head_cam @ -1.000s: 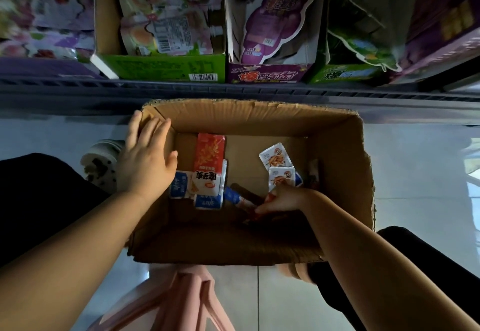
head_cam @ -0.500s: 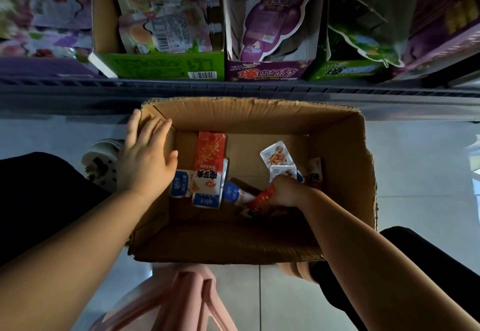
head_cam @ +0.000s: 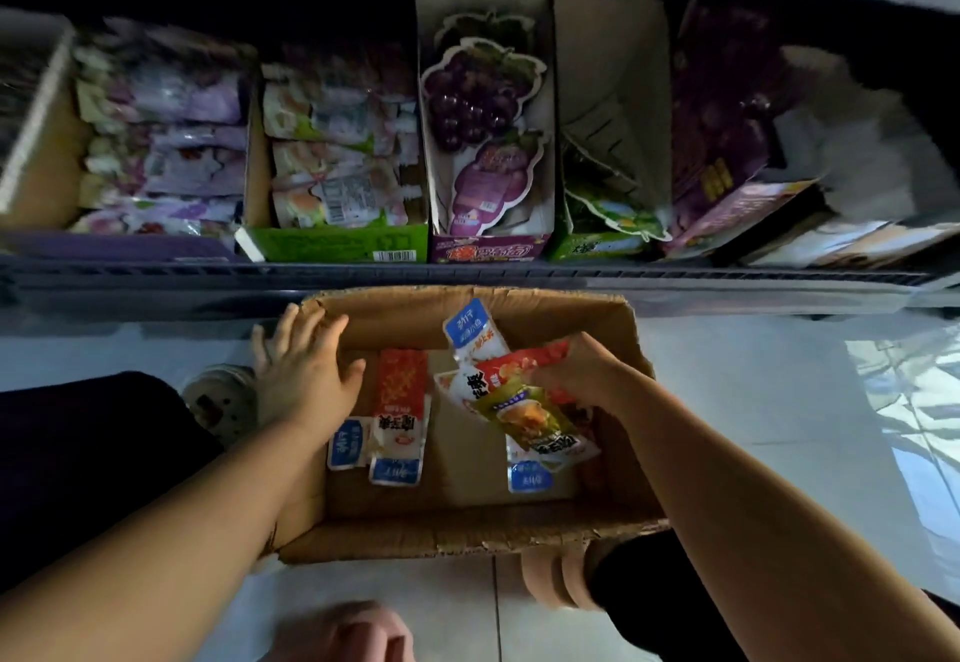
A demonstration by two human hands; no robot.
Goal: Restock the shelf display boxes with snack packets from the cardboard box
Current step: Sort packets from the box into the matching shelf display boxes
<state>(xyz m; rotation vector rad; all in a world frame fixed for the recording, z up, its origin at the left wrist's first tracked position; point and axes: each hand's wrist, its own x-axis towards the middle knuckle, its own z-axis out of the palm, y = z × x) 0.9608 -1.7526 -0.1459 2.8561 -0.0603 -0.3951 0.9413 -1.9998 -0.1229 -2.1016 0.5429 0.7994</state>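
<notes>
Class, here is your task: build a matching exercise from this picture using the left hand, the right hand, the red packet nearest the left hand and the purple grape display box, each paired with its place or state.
Column A
1. left hand
2. right hand
3. red packet
4. grape display box

Column B
a. stands on the shelf
b. grips a bunch of packets
c. rests on the cardboard box wall
d. lies flat inside the cardboard box

Pairs: 1-c, 2-b, 3-d, 4-a

snack packets (head_cam: 519,401) bunched above open cardboard box (head_cam: 467,539), below display boxes (head_cam: 337,246).
</notes>
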